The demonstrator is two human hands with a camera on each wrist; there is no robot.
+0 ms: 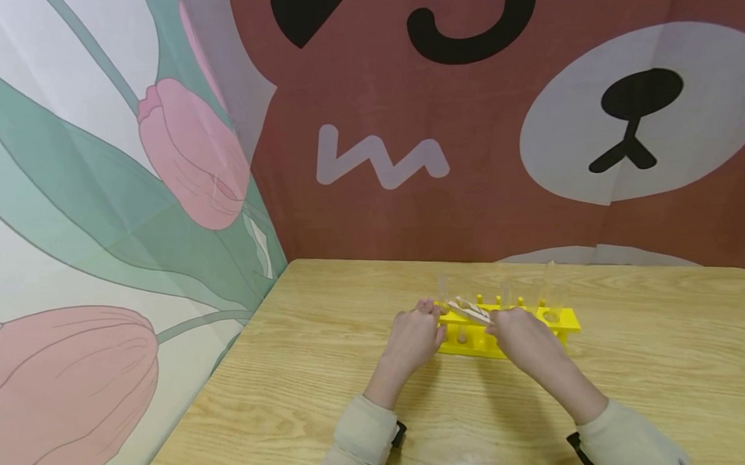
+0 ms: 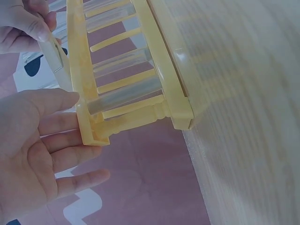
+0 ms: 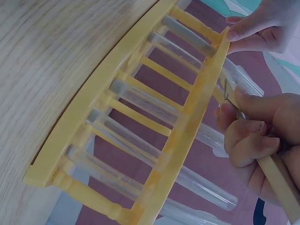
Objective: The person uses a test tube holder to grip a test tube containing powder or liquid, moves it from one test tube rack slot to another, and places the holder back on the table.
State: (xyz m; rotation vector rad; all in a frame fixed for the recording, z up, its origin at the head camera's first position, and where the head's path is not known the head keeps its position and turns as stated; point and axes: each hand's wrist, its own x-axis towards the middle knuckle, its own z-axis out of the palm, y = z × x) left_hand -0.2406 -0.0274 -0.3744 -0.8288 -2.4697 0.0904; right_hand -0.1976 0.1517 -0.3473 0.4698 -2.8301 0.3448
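Observation:
A yellow test tube rack (image 1: 569, 319) stands on the wooden table, with several clear test tubes (image 3: 206, 187) upright in it. My left hand (image 1: 413, 337) pinches the top plate at the rack's left end, thumb on the near side and fingers behind. My right hand (image 1: 527, 336) grips a wooden test tube clamp (image 3: 276, 183) with a metal spring. The clamp's jaws reach left, close over the top plate beside the tubes at that end. One end tube (image 2: 126, 93) looks greyish in its lower part. My fingers partly hide the clamp.
The rack stands on a pale wooden table (image 1: 279, 372) pushed up to a wall cloth (image 1: 471, 222) with a bear print. A flowered cloth (image 1: 112, 200) hangs at the left. Upright yellow pegs (image 1: 499, 300) line the rack's back, and a thin stick (image 1: 547, 281) rises near its right end.

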